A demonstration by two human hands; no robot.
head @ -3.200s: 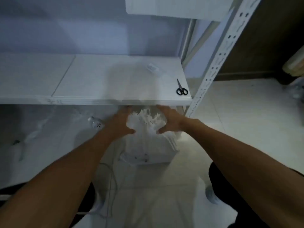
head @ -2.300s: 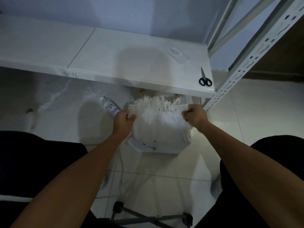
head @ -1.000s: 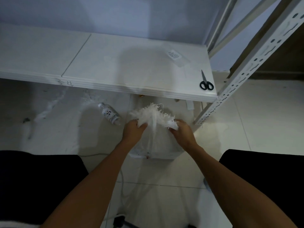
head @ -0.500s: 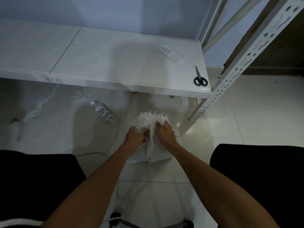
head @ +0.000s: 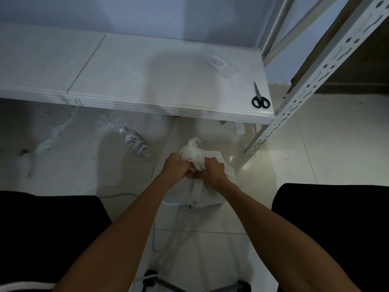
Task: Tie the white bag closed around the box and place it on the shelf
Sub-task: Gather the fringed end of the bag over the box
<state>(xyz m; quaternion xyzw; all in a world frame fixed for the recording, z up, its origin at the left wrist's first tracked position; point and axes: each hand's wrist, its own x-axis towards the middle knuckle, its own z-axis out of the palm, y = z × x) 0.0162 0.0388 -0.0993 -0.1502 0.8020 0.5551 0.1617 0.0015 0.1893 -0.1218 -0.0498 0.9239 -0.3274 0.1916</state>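
Step in hand: tying the gathered mouth of the white bag, judged from both hands working at its top.
Left hand: its fingers are curled round the bunched fabric on the left side of the bag's neck.
Right hand: it grips the fabric on the right side, and the knuckles almost touch those of the left hand.
Bag and box: the bag stands on the floor between the knees, in front of the shelf; the box inside is hidden, only its square shape shows through the cloth.
Loose end: a frayed tuft stands up above the hands.
How to do it well: I think it is best to keep the neck pinched low, close to the box top, so that no slack stays, and to pull both ends evenly.
Risk: the fringe may slip out if one hand lets go too early.
Place for later: the shelf has free surface left of the scissors.
Nearby: a small bottle lies on the floor, apart from the bag.
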